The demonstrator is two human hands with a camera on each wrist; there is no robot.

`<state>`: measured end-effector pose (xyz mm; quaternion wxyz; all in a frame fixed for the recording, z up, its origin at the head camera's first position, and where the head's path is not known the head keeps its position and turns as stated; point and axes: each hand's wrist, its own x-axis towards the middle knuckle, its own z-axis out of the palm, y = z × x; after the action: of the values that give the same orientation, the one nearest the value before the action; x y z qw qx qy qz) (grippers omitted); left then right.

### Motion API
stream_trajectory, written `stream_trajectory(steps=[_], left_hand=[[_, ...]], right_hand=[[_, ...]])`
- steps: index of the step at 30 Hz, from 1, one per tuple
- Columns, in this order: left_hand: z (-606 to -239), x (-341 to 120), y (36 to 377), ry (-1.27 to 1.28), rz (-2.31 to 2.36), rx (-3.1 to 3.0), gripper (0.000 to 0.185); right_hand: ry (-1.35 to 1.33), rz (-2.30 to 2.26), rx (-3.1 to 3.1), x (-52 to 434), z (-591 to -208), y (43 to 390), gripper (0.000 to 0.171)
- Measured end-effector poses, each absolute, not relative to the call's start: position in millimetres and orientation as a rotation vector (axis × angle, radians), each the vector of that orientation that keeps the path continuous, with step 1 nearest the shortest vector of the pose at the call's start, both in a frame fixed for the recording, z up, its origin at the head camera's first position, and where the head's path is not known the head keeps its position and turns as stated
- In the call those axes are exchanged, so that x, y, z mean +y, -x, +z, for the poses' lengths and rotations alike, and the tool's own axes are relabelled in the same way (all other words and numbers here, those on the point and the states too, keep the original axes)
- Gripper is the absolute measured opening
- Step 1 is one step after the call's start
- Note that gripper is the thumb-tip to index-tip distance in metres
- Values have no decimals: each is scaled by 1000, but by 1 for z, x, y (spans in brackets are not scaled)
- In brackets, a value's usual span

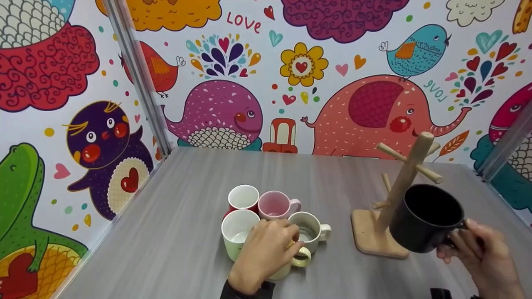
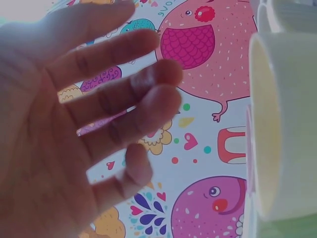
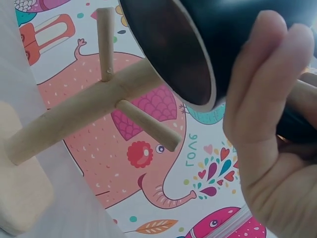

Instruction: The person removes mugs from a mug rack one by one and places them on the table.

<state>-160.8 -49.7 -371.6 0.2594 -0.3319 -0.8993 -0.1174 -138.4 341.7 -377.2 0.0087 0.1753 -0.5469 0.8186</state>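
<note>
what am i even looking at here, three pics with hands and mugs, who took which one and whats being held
No machine here: a person works with two bare hands and wears three cameras. The wide picture comes from a camera on the head, looking down at a grey table with cartoon-animal walls around it. The other two come from cameras on the wrists, so they look close and tilted.

On the table stands a cluster of mugs: a red mug, a pink mug, a white mug, a cream mug and a yellow mug. The left hand rests over the yellow one; its wrist view shows the fingers spread straight.

To the right stands a wooden mug tree with bare pegs. The right hand grips a black mug by its handle, beside the tree.
</note>
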Motion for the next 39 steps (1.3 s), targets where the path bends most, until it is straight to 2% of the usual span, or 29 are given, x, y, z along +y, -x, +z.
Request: stream_trajectory(steps=[7, 14, 23, 30, 39], left_hand=[[-371, -50, 161, 904, -325, -2442, 14], [-373, -50, 161, 905, -340, -2449, 14], [-372, -49, 162, 912, -341, -2436, 15], [-373, -48, 162, 904, -330, -2392, 15], [-372, -42, 159, 941, -286, -2355, 15]], right_hand=[[-576, 2529, -1799, 330, -376, 141, 48], [-816, 2585, -1690, 319, -379, 148, 46], [-832, 2595, -1709, 314, -380, 150, 44], [-1110, 2633, -1593, 310, -385, 156, 46], [-1166, 2663, -1583, 298, -389, 162, 45]])
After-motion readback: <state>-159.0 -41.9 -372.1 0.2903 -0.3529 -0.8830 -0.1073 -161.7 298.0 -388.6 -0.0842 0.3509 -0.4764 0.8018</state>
